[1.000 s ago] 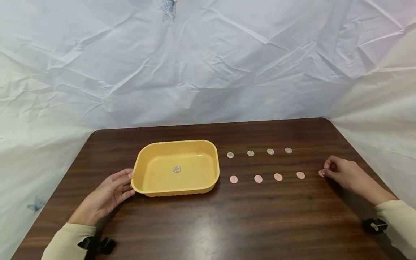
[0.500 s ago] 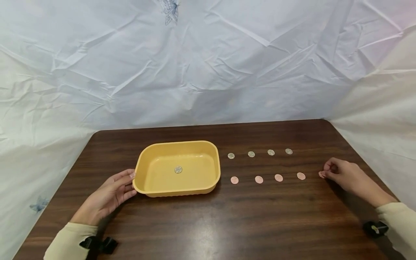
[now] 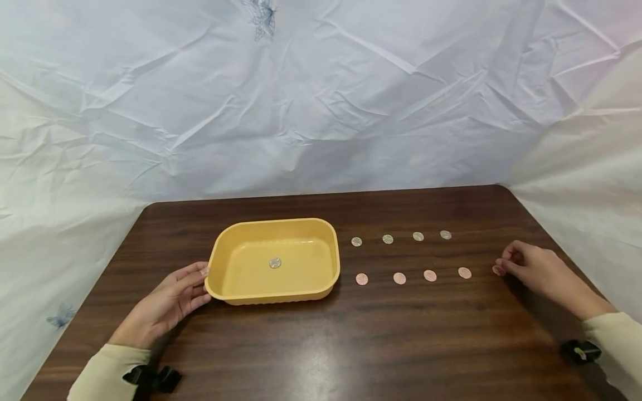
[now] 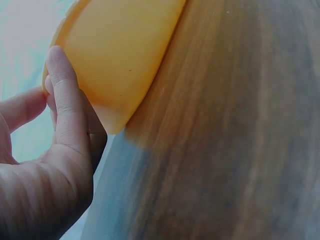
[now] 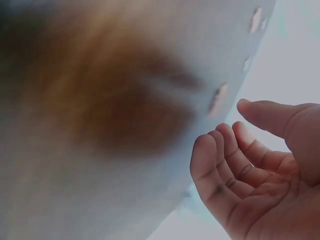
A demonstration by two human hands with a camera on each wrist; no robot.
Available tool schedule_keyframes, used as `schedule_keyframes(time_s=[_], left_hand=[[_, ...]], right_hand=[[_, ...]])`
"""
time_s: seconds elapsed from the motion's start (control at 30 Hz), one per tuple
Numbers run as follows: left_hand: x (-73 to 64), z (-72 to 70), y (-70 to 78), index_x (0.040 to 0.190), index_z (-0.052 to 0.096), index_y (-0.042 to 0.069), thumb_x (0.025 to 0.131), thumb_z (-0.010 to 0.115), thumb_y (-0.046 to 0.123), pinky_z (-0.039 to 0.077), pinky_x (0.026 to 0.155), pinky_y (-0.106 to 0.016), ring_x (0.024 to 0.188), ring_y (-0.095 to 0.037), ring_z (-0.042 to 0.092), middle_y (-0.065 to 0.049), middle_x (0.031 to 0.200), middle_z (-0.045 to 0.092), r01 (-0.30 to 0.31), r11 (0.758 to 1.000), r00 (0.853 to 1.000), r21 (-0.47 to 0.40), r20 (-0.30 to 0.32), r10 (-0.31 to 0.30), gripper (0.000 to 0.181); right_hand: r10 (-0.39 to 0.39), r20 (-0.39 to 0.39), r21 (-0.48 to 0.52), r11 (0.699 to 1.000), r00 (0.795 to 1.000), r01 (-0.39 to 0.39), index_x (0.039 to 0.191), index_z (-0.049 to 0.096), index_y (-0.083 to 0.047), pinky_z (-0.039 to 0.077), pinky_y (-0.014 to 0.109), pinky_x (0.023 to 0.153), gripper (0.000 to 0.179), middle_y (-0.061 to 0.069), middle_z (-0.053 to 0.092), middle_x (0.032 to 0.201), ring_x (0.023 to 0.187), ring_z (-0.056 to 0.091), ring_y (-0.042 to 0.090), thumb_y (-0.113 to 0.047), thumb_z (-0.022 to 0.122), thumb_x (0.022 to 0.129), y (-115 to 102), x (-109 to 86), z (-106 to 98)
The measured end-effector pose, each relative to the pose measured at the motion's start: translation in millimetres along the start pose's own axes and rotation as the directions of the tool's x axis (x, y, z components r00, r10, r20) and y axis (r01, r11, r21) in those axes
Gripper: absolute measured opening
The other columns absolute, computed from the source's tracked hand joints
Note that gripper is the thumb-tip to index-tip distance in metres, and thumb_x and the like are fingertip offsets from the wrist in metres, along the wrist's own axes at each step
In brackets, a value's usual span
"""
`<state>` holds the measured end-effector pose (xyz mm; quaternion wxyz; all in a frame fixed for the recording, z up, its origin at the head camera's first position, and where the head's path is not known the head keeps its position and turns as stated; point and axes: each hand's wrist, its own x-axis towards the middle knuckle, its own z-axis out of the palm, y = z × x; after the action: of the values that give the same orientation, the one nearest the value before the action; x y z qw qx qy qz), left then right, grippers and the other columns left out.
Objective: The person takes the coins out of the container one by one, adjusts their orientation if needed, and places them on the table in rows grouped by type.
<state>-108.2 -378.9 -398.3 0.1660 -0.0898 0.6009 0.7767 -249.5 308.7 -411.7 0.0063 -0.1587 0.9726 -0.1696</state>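
Note:
My left hand (image 3: 168,301) grips the left end of a yellow plastic tub (image 3: 273,294), which stands on the table. In the left wrist view, thumb and fingers (image 4: 65,90) lie along its rim. One silver-coloured coin (image 3: 275,263) lies inside the tub. My right hand (image 3: 539,270) is low at the table's right side, its thumb right by a copper-coloured coin (image 3: 497,270) that lies flat. From the right wrist, a gap shows between thumb and loosely curled fingers (image 5: 205,155), with nothing held; a copper coin (image 5: 218,100) lies just beyond the thumb tip.
A row of several silver coins (image 3: 388,239) runs right of the tub on the dark wooden table (image 3: 321,345). Nearer me, several copper coins (image 3: 399,278) form a second row, leading towards my right hand. A pale cloth (image 3: 311,100) hangs behind the table.
My right thumb and fingers have come slightly up and off the rightmost copper coin, which now shows more fully on the table. The left hand and tub stay put.

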Motion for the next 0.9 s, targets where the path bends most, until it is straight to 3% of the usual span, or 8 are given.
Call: schedule_keyframes(time_s=[0.17,0.27,0.37,0.5,0.8,0.9], left_hand=[[-0.4,0.4,1.3,0.120,0.062,0.016,0.114,0.050,0.016,0.062,0.082,-0.024,0.094,-0.011,0.069,0.000,0.107,0.068,0.007,1.000,1.000,0.003,-0.012,-0.007,0.014],[-0.6,-0.3,1.2,0.120,0.063,0.016,0.114,0.050,0.016,0.062,0.082,-0.024,0.094,-0.011,0.069,0.000,0.107,0.069,0.006,1.000,1.000,0.003,-0.013,-0.006,0.014],[-0.6,-0.5,0.5,0.119,0.064,0.017,0.114,0.049,0.015,0.062,0.082,-0.024,0.095,-0.011,0.069,0.000,0.107,0.069,0.002,1.000,1.000,0.002,-0.002,-0.002,0.016],[-0.8,-0.5,0.0,0.118,0.066,0.017,0.114,0.048,0.014,0.062,0.083,-0.024,0.095,-0.011,0.070,0.001,0.107,0.069,-0.009,1.000,1.000,-0.003,0.019,0.009,0.018],[-1.8,0.8,0.7,0.118,0.066,0.018,0.114,0.049,0.015,0.062,0.083,-0.024,0.096,-0.011,0.070,0.001,0.108,0.070,-0.004,1.000,1.000,-0.004,0.010,0.004,0.018],[-2.1,1.6,2.0,0.118,0.066,0.017,0.114,0.050,0.014,0.062,0.083,-0.024,0.096,-0.011,0.070,0.001,0.108,0.069,-0.005,1.000,1.000,0.004,0.011,0.005,0.017]], right_hand=[[-0.071,-0.059,0.006,0.997,0.996,0.072,0.099,0.062,-0.005,0.039,0.029,0.056,0.016,-0.005,0.062,0.076,0.062,0.048,0.005,-0.017,0.070,0.104,-38.2,-2.1,-11.2],[-0.141,-0.140,-0.005,0.990,0.980,0.141,0.098,0.064,-0.007,0.040,0.027,0.054,0.013,-0.007,0.063,0.077,0.062,0.048,0.001,-0.015,0.074,0.100,-66.7,-1.1,-18.4],[-0.212,-0.230,-0.011,0.977,0.950,0.215,0.096,0.065,-0.011,0.045,0.027,0.056,0.015,-0.008,0.066,0.081,0.066,0.054,0.001,-0.011,0.080,0.095,-93.7,0.2,-22.6],[-0.296,-0.294,0.011,0.950,0.909,0.313,0.098,0.065,-0.015,0.049,0.024,0.059,0.018,-0.009,0.067,0.087,0.072,0.059,0.003,-0.008,0.082,0.093,-129.1,2.4,-26.2],[-0.435,-0.364,0.088,0.864,0.824,0.495,0.105,0.066,-0.014,0.058,0.030,0.068,0.020,-0.009,0.064,0.098,0.084,0.066,0.008,-0.006,0.080,0.094,-201.9,14.9,-18.9],[-0.500,-0.374,0.079,0.822,0.781,0.565,0.110,0.065,-0.012,0.058,0.032,0.070,0.023,-0.005,0.065,0.102,0.087,0.065,0.011,-0.007,0.081,0.094,-222.7,23.0,-14.6]])
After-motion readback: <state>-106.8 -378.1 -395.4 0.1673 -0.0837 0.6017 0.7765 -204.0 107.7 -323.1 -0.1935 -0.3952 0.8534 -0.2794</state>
